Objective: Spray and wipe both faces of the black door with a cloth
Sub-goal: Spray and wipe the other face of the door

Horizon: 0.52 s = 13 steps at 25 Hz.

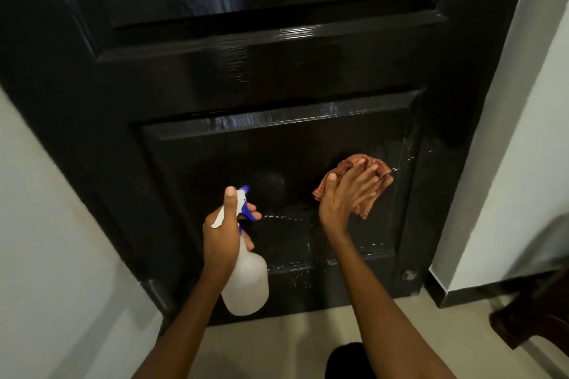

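The glossy black door (277, 77) fills the view, and I look down at its lower panel. My left hand (223, 228) grips the neck of a white spray bottle (246, 283) with a blue nozzle, held just in front of the panel. My right hand (348, 194) presses an orange checked cloth (354, 169) flat against the panel's right side with straight fingers. White droplets speckle the panel between the hands, along its right edge and near its bottom.
White walls flank the door left (46, 224) and right (523, 163). A small round metal fitting (409, 275) sits low on the door's right stile. Pale floor (292, 344) lies below. A dark wooden piece of furniture (535, 314) juts in at lower right.
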Available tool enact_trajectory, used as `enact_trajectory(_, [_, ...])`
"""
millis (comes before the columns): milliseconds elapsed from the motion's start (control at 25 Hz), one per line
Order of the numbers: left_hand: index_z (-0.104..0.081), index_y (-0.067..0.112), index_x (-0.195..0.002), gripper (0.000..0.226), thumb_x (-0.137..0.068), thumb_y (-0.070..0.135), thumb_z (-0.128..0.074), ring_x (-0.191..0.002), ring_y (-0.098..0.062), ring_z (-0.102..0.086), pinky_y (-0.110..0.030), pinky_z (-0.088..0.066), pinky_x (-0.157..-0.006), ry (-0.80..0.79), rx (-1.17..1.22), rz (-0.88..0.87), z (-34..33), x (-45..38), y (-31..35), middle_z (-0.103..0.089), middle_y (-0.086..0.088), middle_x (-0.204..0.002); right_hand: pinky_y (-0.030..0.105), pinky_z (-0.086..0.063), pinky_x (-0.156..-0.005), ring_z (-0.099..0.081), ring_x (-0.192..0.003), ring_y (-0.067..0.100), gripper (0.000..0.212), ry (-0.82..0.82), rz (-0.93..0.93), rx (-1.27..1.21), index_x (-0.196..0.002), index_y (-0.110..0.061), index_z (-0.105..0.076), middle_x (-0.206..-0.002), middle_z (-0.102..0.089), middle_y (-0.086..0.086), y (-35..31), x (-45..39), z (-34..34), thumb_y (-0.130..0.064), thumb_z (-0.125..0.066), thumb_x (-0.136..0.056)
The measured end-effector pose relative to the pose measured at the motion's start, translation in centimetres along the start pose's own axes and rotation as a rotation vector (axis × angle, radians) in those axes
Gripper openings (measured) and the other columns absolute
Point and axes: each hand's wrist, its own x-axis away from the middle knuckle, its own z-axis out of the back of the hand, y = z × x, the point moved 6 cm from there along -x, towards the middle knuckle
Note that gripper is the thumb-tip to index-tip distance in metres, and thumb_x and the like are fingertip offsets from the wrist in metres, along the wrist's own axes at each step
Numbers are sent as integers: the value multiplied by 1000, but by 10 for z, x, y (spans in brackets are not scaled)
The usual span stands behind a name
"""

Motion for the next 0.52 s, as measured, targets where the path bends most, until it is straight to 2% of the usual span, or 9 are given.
enact_trajectory(120, [-70,2,-89,71,-93,62,-34,-43,-21,-55,-30,-47,-42,84,17,10,45,8,-10,-75,-11,-83,52,29,-116,30,-150,35,70,-68,252,172,-160,-30,16,-166,25,10,-54,9,-23,-57,-18,-105])
enact_trajectory(200, [-71,4,-90,71,-91,64,-32,-45,-22,-56,-29,-48,-45,137,6,24,72,10,-13,-76,-10,-84,54,29,-115,28,-151,36,65,-132,456,283,-161,-32,10,-166,25,7,-97,27,-51,-52,-21,-107])
enact_trajectory(320, [-71,10,-88,66,-93,63,-31,-59,-26,-62,-32,-50,-54,197,-15,104,98,12,-18,-75,-9,-86,52,31,-114,24,-152,30,67,-283,817,421,-163,-35,-8,-169,11,2,-143,76,-101,-41,-43,-106])
enact_trajectory(400, [-70,12,-88,60,-99,58,-32,-70,-25,-66,-32,-51,-60,216,-8,181,111,10,-27,-74,-9,-86,50,31,-115,18,-153,25,73,-496,1085,540,-162,-37,-14,-171,1,1,-136,121,-137,-34,-53,-101])
enact_trajectory(480, [-70,8,-94,66,-94,64,-33,-76,-26,-67,-34,-53,-67,218,-7,228,115,7,-33,-72,-12,-87,47,30,-114,17,-153,24,79,-712,1287,669,-162,-40,-10,-170,3,-2,-99,151,-154,-31,-57,-99])
enact_trajectory(520, [-70,6,-97,73,-89,69,-34,-75,-28,-67,-37,-56,-70,207,-15,218,114,7,-35,-72,-14,-88,46,28,-114,14,-153,24,81,-765,1337,706,-161,-41,-8,-169,5,-3,-78,156,-152,-30,-57,-98])
